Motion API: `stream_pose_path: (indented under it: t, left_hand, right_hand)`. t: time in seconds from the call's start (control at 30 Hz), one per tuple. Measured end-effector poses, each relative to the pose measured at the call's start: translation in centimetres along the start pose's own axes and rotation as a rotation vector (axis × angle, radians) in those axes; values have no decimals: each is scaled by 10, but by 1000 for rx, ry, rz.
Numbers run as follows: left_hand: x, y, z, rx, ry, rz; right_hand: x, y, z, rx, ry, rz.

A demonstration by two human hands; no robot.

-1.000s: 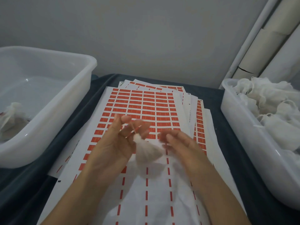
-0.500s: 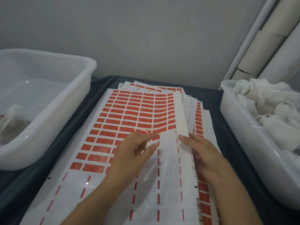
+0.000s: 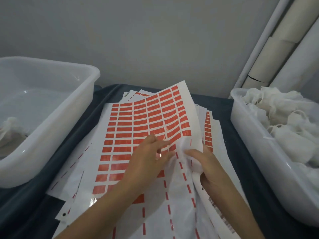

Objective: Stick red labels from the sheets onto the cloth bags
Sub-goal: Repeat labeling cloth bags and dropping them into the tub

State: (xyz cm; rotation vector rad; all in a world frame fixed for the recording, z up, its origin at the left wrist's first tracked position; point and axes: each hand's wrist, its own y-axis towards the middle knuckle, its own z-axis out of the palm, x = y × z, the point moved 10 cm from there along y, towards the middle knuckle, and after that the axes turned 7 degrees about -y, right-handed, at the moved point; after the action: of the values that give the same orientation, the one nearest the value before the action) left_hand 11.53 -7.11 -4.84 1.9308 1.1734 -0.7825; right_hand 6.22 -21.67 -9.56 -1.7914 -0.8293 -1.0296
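Note:
The top label sheet (image 3: 138, 121), covered in rows of red labels, lies on a stack of sheets in the middle of the table. Its right side is bent upward. My left hand (image 3: 148, 159) rests on the sheet and pinches a red label (image 3: 166, 134) that stands partly peeled off the backing. At the sheet's right edge, my right hand (image 3: 209, 168) grips that edge, thumb on top and fingers underneath. A small white cloth bag (image 3: 183, 145) is bunched at its thumb. The lower part of the sheet shows only bare backing.
A white plastic tub (image 3: 72, 121) at the left holds a few cloth bags (image 3: 10, 128). Another tub (image 3: 250, 144) at the right is heaped with white cloth bags (image 3: 284, 125). Pale tubes (image 3: 276, 45) lean in the back right corner. Dark cloth (image 3: 229, 135) covers the table.
The cloth bag passed from my left hand towards my right. My right hand took the sheet's right edge and lifted it, while my left hand began peeling a label.

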Motion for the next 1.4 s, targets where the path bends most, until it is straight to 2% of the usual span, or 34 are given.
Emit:
stream_pose_path:
  t: [0.23,0.43,0.6,0.97,1.27,1.4]
  left_hand:
    - [0,-6,-2,-32,-65,58]
    - [-13,-7,-14,-60,-122,139]
    - [-23,-10,-21,-32,-142,196]
    - [-13,-6,-22,0,-261,103]
    - [-5,-6,-42,-220,-156,50]
    - [-11,-9,-60,-313,-261,73]
  right_hand:
    - [15,-5,3,17,-81,-146]
    - [21,-8,3,-19,-124,-208]
    - [25,-9,8,21,-99,-233]
    - [26,-8,5,9,-91,-233]
    - [26,-7,-5,-15,-36,-253]
    - [18,-6,-15,-110,-123,-179]
